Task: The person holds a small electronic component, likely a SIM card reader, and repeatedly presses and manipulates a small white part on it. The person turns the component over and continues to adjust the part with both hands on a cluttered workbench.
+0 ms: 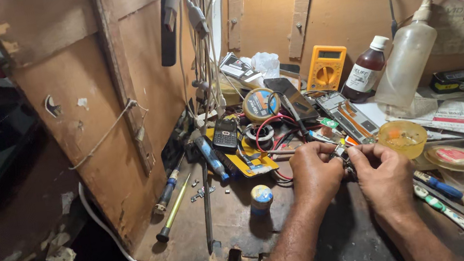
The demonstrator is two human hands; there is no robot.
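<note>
Both hands (347, 171) around small part (342, 153)

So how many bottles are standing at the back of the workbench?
2. A dark brown bottle with a white cap stands right of the yellow multimeter; a larger translucent plastic bottle leans just right of it. Clutter may hide others.

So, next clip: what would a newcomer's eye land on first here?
Probably the two bare hands at centre, the left hand and right hand, pinching a small metal part between their fingertips over a cluttered wooden workbench. Next, the yellow multimeter leaning on the back board, with a brown bottle and a clear plastic bottle to its right.
</note>
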